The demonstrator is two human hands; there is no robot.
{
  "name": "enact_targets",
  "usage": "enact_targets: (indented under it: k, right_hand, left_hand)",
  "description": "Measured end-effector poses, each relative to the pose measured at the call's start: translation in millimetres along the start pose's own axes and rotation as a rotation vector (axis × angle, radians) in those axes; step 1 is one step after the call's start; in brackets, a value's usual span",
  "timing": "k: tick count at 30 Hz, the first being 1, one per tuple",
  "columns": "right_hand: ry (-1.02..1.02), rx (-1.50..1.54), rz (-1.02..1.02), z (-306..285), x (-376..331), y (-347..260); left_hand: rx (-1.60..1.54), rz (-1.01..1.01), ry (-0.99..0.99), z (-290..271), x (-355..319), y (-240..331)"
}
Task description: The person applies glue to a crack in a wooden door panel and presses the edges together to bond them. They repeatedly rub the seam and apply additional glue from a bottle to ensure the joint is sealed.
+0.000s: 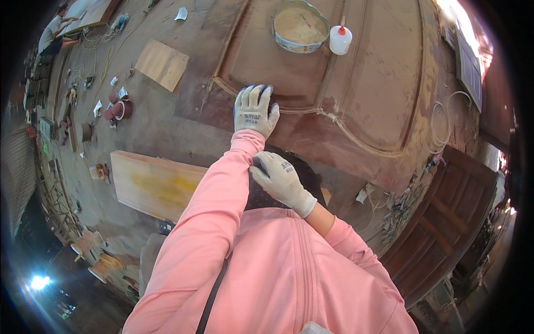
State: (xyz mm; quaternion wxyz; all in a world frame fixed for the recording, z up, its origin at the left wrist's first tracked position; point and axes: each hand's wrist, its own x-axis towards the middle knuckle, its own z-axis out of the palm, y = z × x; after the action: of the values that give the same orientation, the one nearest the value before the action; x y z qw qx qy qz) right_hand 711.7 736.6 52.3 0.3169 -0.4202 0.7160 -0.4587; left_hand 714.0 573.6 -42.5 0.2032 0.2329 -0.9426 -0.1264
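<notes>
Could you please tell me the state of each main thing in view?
Left hand: gloved, palm down on the panelled door, fingers extended; palm hidden.
Right hand: gloved, fingers partly curled beside the left sleeve; palm hidden.
Panelled door: lying flat, dusty.
Basin: upright, holding brownish contents.
White plastic bottle: upright, red top on.
Square board: lying flat.
Rectangular board: marked with a yellow patch.
Pale cable: loosely looped.

The head view looks from above the wearer's own pink jacket (261, 267), nearest of all at six o'clock, and faces steeply downward and ahead. The left hand (256, 108) at twelve and the right hand (282, 179) by the centre sit close; the brown panel (384, 78) spreads beyond toward one, while a person (53, 33) at ten is well off.
</notes>
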Motion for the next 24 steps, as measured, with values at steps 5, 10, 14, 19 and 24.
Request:
enact_targets:
  k: [5, 10, 14, 19, 24]
  right_hand:
    - [-0.319, 0.192, 0.061, -21, -3, -33]
    - [-0.602, 0.518, 0.096, -35, -3, -68]
    - [-0.75, 0.573, 0.104, -48, 0, -79]
    - [-0.489, 0.738, 0.451, -58, -5, -100]
    - [0.157, 0.654, 0.544, -65, -19, -94]
  left_hand:
    - [-0.003, -0.019, -0.014, -3, 0, 3]
    - [-0.091, -0.22, -0.12, -6, 29, 16]
    - [-0.723, -0.654, 0.185, 28, 43, 23]
    - [-1.74, -1.184, 0.056, -14, 70, 32]
    - [-1.642, -1.138, -0.001, -23, 107, 31]
